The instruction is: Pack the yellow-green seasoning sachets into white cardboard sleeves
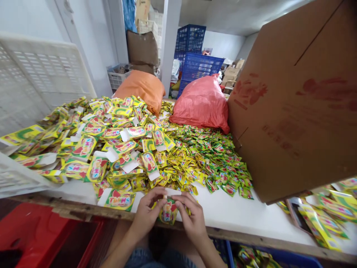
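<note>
Both hands, the left hand and right hand, pinch one small yellow carton at the table edge; it seems half folded. Flat cartons and sachets remain heaped behind

Cluttered packing table in a storeroom.
Flat yellow cartons and small sachets covered it; orange sack and red sack lay behind, cardboard box stood right, blue crates at back.
</note>
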`<act>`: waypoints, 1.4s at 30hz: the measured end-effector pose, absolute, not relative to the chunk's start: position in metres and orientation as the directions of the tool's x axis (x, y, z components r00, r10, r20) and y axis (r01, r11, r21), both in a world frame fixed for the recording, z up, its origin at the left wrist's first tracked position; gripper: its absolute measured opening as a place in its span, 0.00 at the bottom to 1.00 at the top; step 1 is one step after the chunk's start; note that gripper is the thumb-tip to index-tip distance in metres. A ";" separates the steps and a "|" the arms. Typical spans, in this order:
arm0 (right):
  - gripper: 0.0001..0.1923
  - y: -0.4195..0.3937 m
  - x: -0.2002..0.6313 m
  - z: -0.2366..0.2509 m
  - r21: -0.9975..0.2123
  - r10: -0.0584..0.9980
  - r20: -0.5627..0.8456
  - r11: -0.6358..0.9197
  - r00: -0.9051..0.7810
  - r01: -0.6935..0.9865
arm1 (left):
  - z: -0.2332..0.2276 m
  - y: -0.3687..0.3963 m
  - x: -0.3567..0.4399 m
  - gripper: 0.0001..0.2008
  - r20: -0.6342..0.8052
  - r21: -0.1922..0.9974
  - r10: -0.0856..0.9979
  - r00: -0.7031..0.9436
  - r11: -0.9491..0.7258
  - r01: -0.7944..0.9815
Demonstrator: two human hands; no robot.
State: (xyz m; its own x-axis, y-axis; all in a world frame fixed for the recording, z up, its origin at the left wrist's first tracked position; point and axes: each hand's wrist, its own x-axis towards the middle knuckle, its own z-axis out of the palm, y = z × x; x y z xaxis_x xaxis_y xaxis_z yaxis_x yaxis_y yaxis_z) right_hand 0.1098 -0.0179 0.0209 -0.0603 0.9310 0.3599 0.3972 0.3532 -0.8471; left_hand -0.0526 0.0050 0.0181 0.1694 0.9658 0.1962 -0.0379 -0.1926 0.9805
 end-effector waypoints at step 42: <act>0.06 -0.015 0.123 0.055 -0.790 0.896 0.274 0.417 -0.350 0.449 | 0.020 -0.005 -0.058 0.04 0.270 0.963 0.942 0.198 -0.265 -0.051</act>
